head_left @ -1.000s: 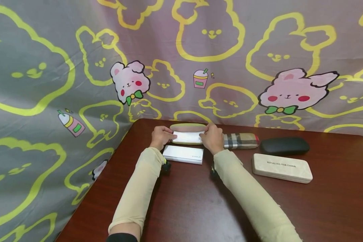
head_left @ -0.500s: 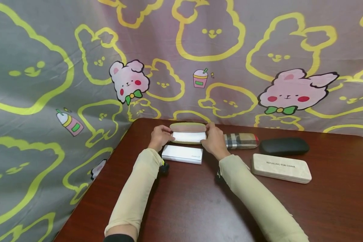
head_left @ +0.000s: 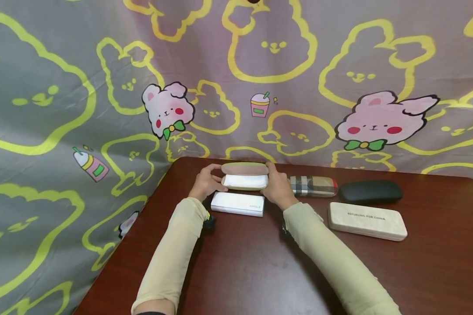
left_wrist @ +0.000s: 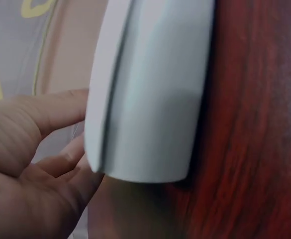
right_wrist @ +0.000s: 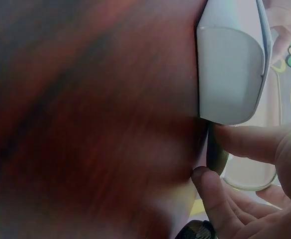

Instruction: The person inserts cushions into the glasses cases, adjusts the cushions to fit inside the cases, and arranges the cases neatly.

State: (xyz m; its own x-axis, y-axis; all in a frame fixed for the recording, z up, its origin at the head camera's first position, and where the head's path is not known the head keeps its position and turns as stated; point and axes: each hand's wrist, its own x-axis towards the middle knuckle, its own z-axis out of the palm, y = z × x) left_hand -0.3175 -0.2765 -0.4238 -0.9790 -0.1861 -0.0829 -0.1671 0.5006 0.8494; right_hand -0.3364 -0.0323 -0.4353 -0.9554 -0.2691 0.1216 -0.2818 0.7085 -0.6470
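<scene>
An eyeglass case (head_left: 244,168) with a yellow-green edge and beige lining stands with its lid up at the back of the table. A folded white cloth (head_left: 245,181) lies inside it. My left hand (head_left: 206,182) holds the case's left end, thumb at the front corner and fingers toward the lid. At the other end, my right hand (head_left: 279,187) grips the case between thumb and fingers. Just in front lies a closed white glasses case (head_left: 238,204), which hides much of the held case in the left wrist view.
To the right are a plaid case (head_left: 317,186), a black case (head_left: 370,191) and a cream case (head_left: 367,220) with lettering. A patterned curtain (head_left: 291,100) hangs behind the brown table (head_left: 252,262).
Both thumbs have come off the white cloth and moved outward to the ends of the case. The lid leans further back, showing more lining.
</scene>
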